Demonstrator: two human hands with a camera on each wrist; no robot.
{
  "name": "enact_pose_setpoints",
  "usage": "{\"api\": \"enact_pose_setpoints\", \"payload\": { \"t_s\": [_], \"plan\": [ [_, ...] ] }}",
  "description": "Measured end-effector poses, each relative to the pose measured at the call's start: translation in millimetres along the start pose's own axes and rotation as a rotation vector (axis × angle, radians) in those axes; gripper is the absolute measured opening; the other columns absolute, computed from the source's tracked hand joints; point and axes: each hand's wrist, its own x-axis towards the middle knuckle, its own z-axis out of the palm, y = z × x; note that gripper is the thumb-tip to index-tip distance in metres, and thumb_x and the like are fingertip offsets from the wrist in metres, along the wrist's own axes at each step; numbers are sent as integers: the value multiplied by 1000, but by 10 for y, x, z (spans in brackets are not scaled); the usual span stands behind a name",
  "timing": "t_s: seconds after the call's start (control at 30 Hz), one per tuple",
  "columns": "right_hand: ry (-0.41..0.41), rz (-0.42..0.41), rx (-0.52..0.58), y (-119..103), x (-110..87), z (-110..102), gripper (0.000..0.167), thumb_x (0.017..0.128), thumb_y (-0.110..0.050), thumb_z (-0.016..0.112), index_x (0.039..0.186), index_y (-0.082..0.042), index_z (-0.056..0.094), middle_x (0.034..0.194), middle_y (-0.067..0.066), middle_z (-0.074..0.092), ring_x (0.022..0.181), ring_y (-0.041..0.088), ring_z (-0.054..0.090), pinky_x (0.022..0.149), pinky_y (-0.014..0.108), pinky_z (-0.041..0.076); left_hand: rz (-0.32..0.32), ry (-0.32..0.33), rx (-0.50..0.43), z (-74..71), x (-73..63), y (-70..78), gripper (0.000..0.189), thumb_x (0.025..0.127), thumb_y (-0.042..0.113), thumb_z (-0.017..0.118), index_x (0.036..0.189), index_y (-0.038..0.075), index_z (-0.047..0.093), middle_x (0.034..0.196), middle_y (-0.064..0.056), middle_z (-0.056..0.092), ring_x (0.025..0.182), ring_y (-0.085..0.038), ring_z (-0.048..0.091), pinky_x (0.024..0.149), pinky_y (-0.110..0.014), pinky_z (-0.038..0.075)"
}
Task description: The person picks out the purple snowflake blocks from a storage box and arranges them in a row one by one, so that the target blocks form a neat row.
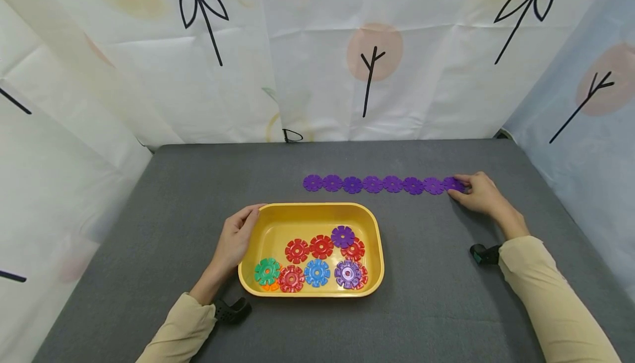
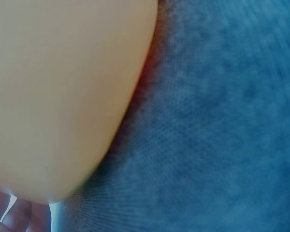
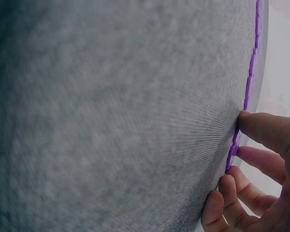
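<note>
A row of several purple flower-shaped discs (image 1: 372,184) lies flat on the grey table, edge to edge. At its right end my right hand (image 1: 480,193) pinches the last purple disc (image 1: 451,184) between thumb and fingers; the right wrist view shows the fingertips low at the table around the purple edge (image 3: 232,153). My left hand (image 1: 237,237) grips the upper left rim of a yellow tray (image 1: 307,206). Inside the tray are red discs (image 1: 297,250), a blue one (image 1: 317,272), a green one (image 1: 267,271) over an orange one, and purple ones (image 1: 343,236).
The grey table (image 1: 426,319) extends around the tray and the row. A white patterned cloth (image 1: 317,93) hangs behind the table and along its sides. Black wrist bands (image 1: 232,311) sit on both forearms. In the left wrist view the tray's pale wall (image 2: 63,96) fills the left part.
</note>
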Motion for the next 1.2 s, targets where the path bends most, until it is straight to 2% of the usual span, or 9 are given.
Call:
{"api": "enact_pose_setpoints", "payload": {
  "t_s": [0.07,0.17,0.3,0.53,0.7,0.97,1.2],
  "plan": [
    [2,5,-4,-9,-1,3,56,95,-15,66,134,22,50,82,20,57,75,25,40,65,34,30,1,0,-2,-1,-1,0,43,112,31,41,138,2,59,130,-20,65,108,-31,66,84,-15,56],
    [21,7,-31,-37,-14,6,56,94,-16,67,134,21,51,93,33,63,83,35,48,71,46,41,-2,2,-7,-3,-3,-3,42,112,30,41,138,3,60,130,-20,66,107,-31,67,83,-16,57],
    [85,-3,-39,-148,-62,-2,54,93,-17,70,132,18,55,112,40,61,97,43,52,82,60,43,-4,3,-9,-4,-4,-2,42,112,31,42,138,3,60,130,-21,66,107,-31,67,83,-16,57],
    [176,-59,87,-661,-171,-37,47,95,-19,71,132,7,61,116,34,57,102,46,56,81,60,47,1,11,-15,-9,-9,-4,42,112,30,41,136,2,60,129,-21,66,106,-34,67,83,-18,58],
    [229,-183,152,-1090,-243,-21,42,92,-16,76,128,4,66,115,29,62,102,44,62,82,58,54,0,5,-17,-13,-6,-2,42,112,30,41,137,2,60,129,-21,66,106,-32,67,84,-17,58],
    [130,-305,248,-1670,-358,74,37,91,-17,78,125,-4,71,115,17,69,100,32,65,81,48,61,-3,-4,-25,-16,8,-1,42,112,30,42,137,3,60,129,-21,65,105,-33,67,82,-18,58],
    [60,-391,307,-1985,-474,216,34,91,-18,79,123,-7,73,111,12,70,99,28,64,80,41,62,-11,-4,-13,-12,13,-7,42,112,31,41,138,4,60,130,-20,65,106,-33,66,83,-17,57]
  ]
}}
